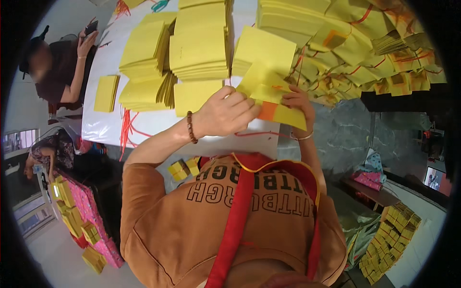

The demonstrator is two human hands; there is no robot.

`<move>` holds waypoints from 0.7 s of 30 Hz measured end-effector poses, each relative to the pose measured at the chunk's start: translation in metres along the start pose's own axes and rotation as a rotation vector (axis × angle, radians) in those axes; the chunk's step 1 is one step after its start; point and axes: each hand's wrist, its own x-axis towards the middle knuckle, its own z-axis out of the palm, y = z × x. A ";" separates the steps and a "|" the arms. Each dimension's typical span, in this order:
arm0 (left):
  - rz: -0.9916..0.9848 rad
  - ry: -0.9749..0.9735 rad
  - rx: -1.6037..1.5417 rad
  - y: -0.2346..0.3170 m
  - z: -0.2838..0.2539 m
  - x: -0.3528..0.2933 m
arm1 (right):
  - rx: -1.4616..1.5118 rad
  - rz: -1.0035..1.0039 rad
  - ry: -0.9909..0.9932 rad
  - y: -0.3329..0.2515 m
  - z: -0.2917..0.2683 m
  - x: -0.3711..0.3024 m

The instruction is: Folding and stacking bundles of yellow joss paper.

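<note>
My left hand (229, 113), with a brown bead bracelet at the wrist, is closed, its curled fingers at the left edge of a folded yellow paper (290, 117) that bears an orange patch. My right hand (300, 105) grips the same paper from its right side. A raised yellow flap (261, 79) stands up between the two hands. Just beyond them lies a stack of yellow paper (266, 45). A low yellow pile (199, 93) is partly covered by my left hand. What lies inside my left fingers is hidden.
Tall stacks of yellow paper (199, 48) stand on the white table (103, 127). Red strings (126, 129) hang over its front edge. Tied yellow bundles (355, 72) heap up at the right. A person (60, 72) holds a phone at the left; another person (48, 151) is behind.
</note>
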 end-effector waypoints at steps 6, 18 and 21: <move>-0.026 -0.301 -0.236 0.042 0.038 -0.083 | 0.032 0.281 -0.183 0.039 0.016 -0.112; -0.352 -0.376 -0.451 0.064 0.075 -0.140 | -0.014 0.285 -0.382 0.043 0.013 -0.153; -0.399 -0.420 -0.533 0.067 0.076 -0.135 | 0.002 0.335 -0.425 0.068 0.002 -0.180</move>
